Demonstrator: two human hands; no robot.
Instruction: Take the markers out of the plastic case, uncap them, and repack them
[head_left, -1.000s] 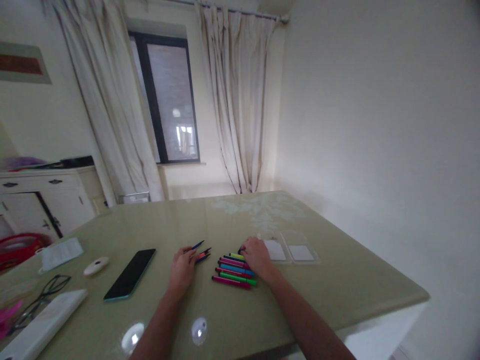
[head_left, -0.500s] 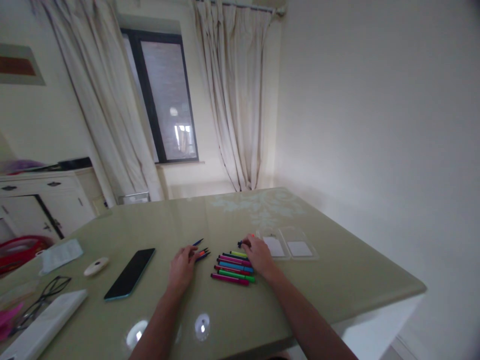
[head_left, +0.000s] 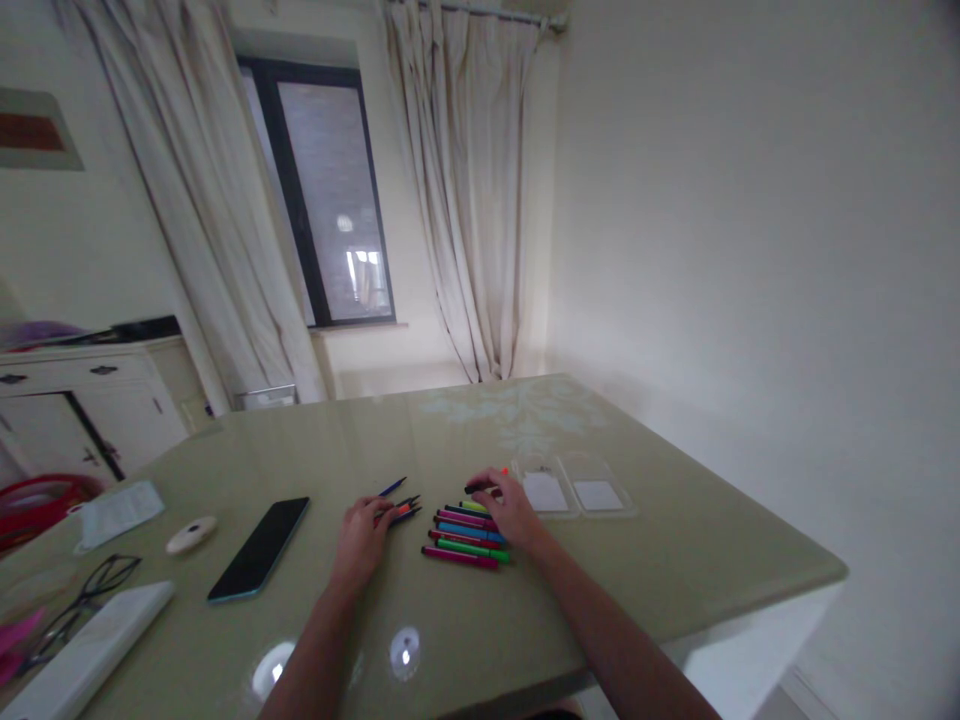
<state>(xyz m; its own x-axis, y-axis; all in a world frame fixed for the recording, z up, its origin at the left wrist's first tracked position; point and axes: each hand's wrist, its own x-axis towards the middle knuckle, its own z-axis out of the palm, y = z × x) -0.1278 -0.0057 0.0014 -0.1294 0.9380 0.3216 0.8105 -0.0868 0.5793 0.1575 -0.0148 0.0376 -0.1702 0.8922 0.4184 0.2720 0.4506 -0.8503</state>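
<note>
My left hand (head_left: pixel 363 535) rests on the table with its fingers closed round a few thin markers (head_left: pixel 409 509), whose dark ends stick out to the right. A blue marker (head_left: pixel 392 486) lies just beyond those fingertips. My right hand (head_left: pixel 511 508) pinches a dark marker (head_left: pixel 471 489) between thumb and fingers, at the far end of a row of coloured markers. In that row, side by side, are a magenta marker (head_left: pixel 459 558) nearest me, a green marker (head_left: pixel 469 550), a blue one (head_left: pixel 469 532) and several others. Part of the row is hidden under my right hand.
A clear plastic case (head_left: pixel 596 487) lies unfolded right of my right hand, with white cards inside. On the left are a phone (head_left: pixel 260 550), a white oval object (head_left: pixel 192 535), a face mask (head_left: pixel 121 514), glasses (head_left: pixel 94 590) and a long white box (head_left: pixel 97 645). A wall borders the table's right.
My right hand has shifted slightly left and turned, and the dark marker now shows more of its length beside the row. My left hand has hardly moved.
</note>
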